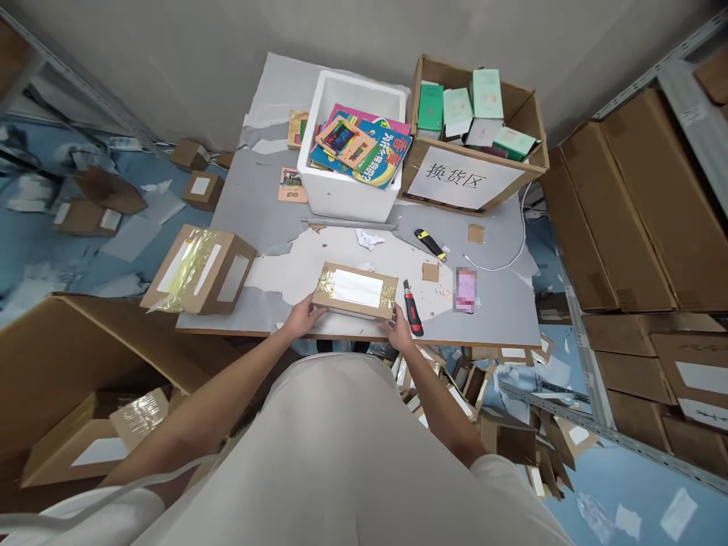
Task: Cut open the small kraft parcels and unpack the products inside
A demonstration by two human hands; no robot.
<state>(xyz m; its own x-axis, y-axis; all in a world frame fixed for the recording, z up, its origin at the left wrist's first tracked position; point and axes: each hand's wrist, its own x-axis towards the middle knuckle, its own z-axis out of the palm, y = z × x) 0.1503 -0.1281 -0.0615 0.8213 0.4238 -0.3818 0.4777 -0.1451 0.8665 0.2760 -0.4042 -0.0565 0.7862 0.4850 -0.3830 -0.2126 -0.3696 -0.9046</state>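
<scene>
A small taped cardboard box [357, 289] with a white label on top is at the table's front edge. My left hand [302, 317] grips its left end, and my right hand [397, 327] grips its right end, fingers partly hidden under it. Just right of the box lies a red and black utility knife [414, 309]. Farther back rests a yellow and black utility knife [431, 245]. A crumpled white paper [368, 240] lies behind the box.
A white foam box [353, 199] holds books. Beside it stands a carton [494, 203] of green and white boxes. A larger taped box [199, 270] sits at the table's left. A pink item [465, 290] and a white cable [515, 258] lie right. Boxes crowd the floor and shelves.
</scene>
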